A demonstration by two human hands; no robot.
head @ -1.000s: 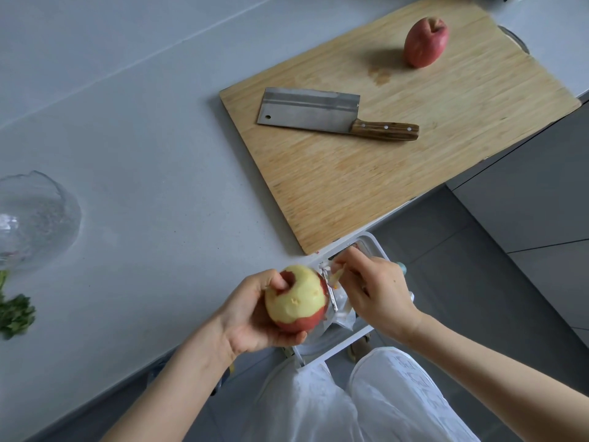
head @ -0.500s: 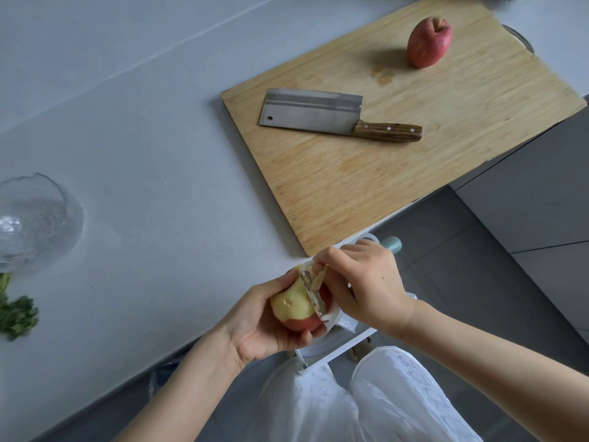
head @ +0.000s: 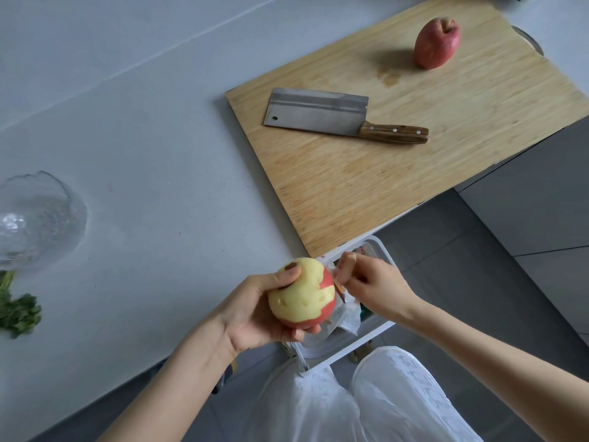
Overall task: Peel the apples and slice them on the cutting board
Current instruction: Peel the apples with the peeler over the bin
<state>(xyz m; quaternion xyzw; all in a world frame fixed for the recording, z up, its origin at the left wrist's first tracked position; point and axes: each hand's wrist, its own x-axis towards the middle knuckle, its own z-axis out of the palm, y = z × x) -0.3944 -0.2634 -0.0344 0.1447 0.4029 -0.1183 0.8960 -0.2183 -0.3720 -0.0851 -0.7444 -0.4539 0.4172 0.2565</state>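
Left hand (head: 251, 311) grips the half-peeled apple (head: 302, 298), thumb curled over its top, held above the counter (head: 159, 154) edge and a white bin (head: 379, 250). Right hand (head: 373, 288), fingers curled, pinches a mostly hidden peeler (head: 341, 293) against the apple's remaining red skin. A whole red apple (head: 436, 43) stands on the far end of the cutting board (head: 382, 193), well apart from the cleaver (head: 318, 113) lying flat on it. Raised pattern on the white trousers (head: 414, 397): unreadable.
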